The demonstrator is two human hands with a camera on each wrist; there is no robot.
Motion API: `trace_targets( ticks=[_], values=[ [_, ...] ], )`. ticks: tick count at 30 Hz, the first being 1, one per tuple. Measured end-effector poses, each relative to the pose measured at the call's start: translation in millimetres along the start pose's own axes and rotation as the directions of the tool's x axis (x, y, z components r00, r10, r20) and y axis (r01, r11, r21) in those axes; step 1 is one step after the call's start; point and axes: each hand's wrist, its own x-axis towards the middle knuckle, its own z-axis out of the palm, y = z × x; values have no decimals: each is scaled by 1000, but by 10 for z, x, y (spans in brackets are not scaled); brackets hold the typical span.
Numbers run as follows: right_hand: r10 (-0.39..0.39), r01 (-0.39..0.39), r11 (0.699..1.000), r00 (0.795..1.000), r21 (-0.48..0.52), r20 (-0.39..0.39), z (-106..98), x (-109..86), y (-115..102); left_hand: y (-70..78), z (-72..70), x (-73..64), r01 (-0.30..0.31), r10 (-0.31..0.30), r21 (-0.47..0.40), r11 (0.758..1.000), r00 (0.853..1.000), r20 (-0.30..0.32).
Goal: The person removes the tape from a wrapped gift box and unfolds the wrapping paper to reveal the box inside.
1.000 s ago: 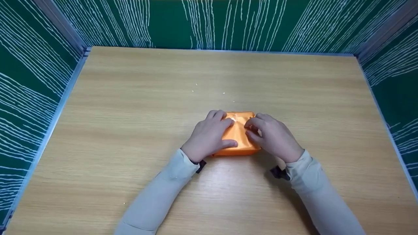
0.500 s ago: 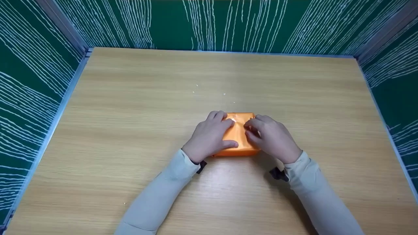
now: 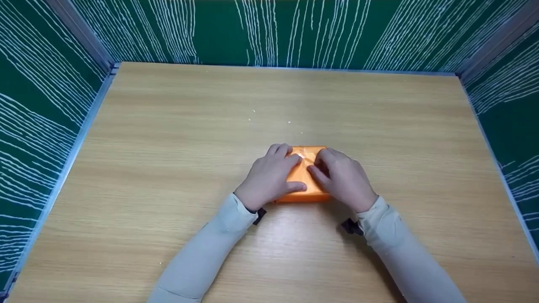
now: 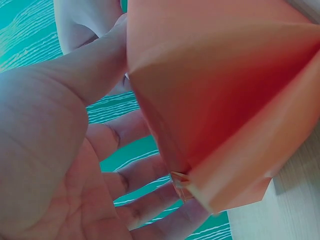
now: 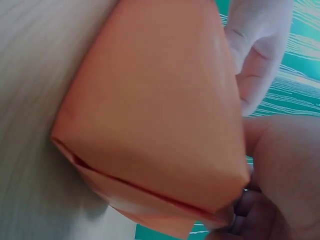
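Observation:
An orange paper-wrapped box lies on the table between both hands in the head view. My left hand rests over its left end, thumb and index finger extended on the top. In the left wrist view, this end of the orange paper bulges in a loose fold beside my fairly straight fingers. My right hand is at the right end, its fingers curled and pinching the paper near the top edge. The right wrist view shows a folded flap there; its fingertips are partly hidden.
The wooden table carries a few tiny white specks beyond the box. Green walls with white streaks enclose its back and sides, with blue edging along the borders.
My right hand has shifted slightly left over the box's top, its fingers more tucked in. The left hand and the box stay almost in place.

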Motion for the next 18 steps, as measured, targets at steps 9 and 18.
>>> trace_targets(
  ticks=[9,18],
  values=[
    [11,-10,1000,999,11,-43,3,-7,-26,4,1,2,2,-2,7,1000,1000,1],
    [-1,3,999,998,32,-59,-30,-12,-32,-1,-7,-9,-11,11,-19,1000,999,-33]
  ],
)
